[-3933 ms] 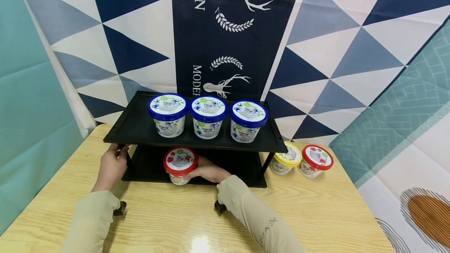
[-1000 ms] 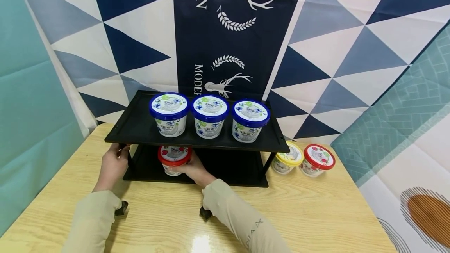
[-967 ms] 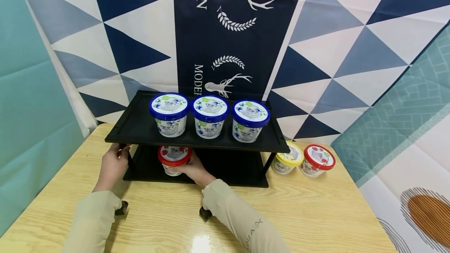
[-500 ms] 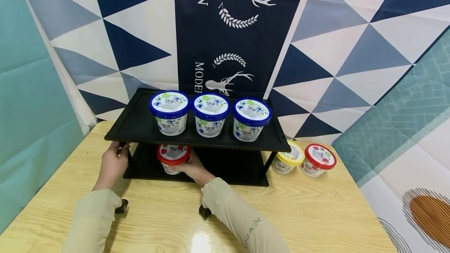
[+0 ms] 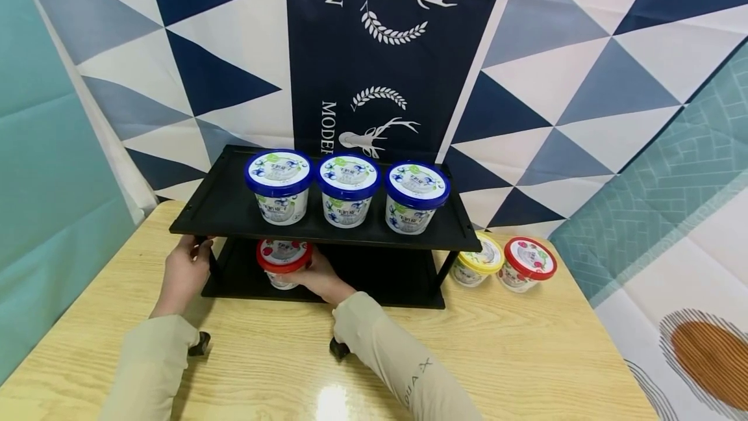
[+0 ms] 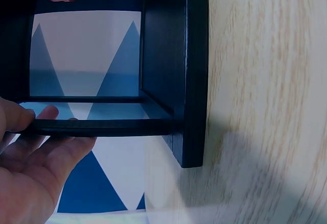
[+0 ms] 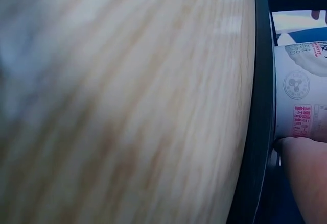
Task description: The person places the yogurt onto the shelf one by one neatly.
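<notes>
A black two-tier rack (image 5: 213, 210) stands on the table. My left hand (image 5: 186, 275) grips its left front post, and in the left wrist view the thumb and fingers lie on opposite sides of that post (image 6: 107, 127). On the lower tier is a tub with a red lid (image 5: 284, 256), upright under the upper tier's front edge. My right hand (image 5: 323, 278) holds this tub from its right side. The right wrist view shows the tub's white printed wall (image 7: 301, 89) with part of the hand against it.
Three blue-lidded tubs (image 5: 349, 190) stand in a row on the upper tier. Right of the rack, a yellow-lidded tub (image 5: 479, 260) and another red-lidded tub (image 5: 527, 264) sit on the wooden table (image 5: 269, 369). A patterned cloth (image 5: 234, 76) hangs behind.
Since the earliest frame, my right hand has moved the red-lidded tub left and back beneath the upper tier. Over the last second it hardly moves. My left hand stays on the post.
</notes>
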`<state>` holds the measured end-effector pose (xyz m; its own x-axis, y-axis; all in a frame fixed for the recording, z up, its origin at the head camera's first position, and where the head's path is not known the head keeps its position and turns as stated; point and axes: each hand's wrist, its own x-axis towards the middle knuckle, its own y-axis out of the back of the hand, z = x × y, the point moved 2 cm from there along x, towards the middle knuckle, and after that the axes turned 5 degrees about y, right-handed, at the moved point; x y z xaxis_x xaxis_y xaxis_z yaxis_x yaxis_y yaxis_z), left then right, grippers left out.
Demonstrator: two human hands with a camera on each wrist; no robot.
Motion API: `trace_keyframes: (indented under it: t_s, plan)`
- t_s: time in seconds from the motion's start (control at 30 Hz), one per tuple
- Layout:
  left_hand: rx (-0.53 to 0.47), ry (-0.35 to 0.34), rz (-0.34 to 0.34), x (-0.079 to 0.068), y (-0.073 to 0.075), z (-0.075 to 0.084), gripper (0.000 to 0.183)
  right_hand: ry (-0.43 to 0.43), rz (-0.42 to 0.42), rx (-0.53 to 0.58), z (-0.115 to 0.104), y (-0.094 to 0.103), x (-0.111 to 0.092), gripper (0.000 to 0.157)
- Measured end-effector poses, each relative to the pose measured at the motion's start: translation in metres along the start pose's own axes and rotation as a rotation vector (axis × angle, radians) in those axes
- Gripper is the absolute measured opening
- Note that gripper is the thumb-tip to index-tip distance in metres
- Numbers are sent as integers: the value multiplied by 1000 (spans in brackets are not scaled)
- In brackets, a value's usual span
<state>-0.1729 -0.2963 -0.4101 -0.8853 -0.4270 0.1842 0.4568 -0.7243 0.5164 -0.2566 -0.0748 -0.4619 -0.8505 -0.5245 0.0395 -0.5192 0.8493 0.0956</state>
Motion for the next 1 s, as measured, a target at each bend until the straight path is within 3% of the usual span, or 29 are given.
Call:
trace_keyframes:
  t_s: [0.2, 0.77, 1.0]
  plan:
    - [9, -13, 25, 0, 0, 0, 29, 4, -37, -9, 0, 1, 1, 72]
    - [-3, -13, 8, 1, -1, 0, 30, 25, -70, 52, -1, 8, 0, 74]
    - [12, -9, 18, 0, -1, 1, 30, -14, -47, 80, -2, 14, -5, 80]
